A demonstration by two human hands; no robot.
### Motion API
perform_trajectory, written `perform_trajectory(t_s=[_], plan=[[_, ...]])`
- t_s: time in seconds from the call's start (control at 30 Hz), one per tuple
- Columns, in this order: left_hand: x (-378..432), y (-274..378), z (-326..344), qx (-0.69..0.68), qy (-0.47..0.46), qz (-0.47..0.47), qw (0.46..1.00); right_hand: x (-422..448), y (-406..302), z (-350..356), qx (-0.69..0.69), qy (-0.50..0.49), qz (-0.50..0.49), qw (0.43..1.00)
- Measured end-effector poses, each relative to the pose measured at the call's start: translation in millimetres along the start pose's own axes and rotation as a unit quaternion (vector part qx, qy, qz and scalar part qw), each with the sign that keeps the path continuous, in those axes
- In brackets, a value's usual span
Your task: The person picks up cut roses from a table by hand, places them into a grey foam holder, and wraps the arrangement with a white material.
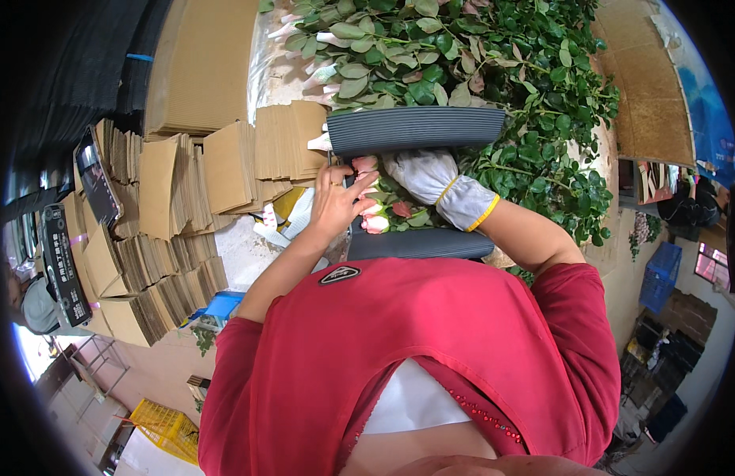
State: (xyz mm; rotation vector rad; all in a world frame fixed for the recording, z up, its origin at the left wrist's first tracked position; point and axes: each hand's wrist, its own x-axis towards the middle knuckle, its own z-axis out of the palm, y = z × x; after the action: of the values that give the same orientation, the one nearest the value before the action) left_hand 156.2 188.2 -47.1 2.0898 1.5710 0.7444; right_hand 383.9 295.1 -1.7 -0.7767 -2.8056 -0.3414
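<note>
Pink roses (376,224) lie in a row between two black ribbed walls (418,128) of a holder, heads to the left and leaves to the right. My left hand (336,199) is bare, its fingers apart at the flower heads. Thumb and index finger touch the blooms from either side. My right hand (424,175), in a grey-white work glove with a yellow cuff edge, reaches over the rose leaves by the far wall. Its fingertips are hidden, so its grip does not show.
Beyond the holder lie many leafy rose stems (463,65), some heads in white sleeves (320,76). Stacks of cardboard pieces (165,184) stand at left, with a phone (98,178) and a black box (65,265). A large cardboard stack (198,65) rises behind.
</note>
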Motion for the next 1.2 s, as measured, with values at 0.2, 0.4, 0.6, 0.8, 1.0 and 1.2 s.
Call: perform_trajectory(t_s=[0.2,0.4,0.6,0.8,1.0,1.2], plan=[[12,-6,-5,-0.044,-0.051,-0.010,0.998,27,0,-55,0.089,-0.152,0.058,0.983],[6,-6,-2,-0.099,-0.025,-0.052,0.993,60,45,-153,0.303,0.008,-0.094,0.948],[-6,-20,12,-0.100,-0.198,-0.141,0.965,107,102,-115,0.589,-0.390,0.048,0.706],[-8,-27,19,-0.050,-0.163,-0.078,0.982,85,103,-93,0.633,-0.273,-0.019,0.724],[6,-7,-6,-0.110,-0.138,-0.113,0.978,96,102,-117,0.507,-0.106,-0.047,0.854],[-54,19,-64,-0.157,0.034,-0.260,0.952,54,70,-226,0.481,0.132,0.188,0.846]])
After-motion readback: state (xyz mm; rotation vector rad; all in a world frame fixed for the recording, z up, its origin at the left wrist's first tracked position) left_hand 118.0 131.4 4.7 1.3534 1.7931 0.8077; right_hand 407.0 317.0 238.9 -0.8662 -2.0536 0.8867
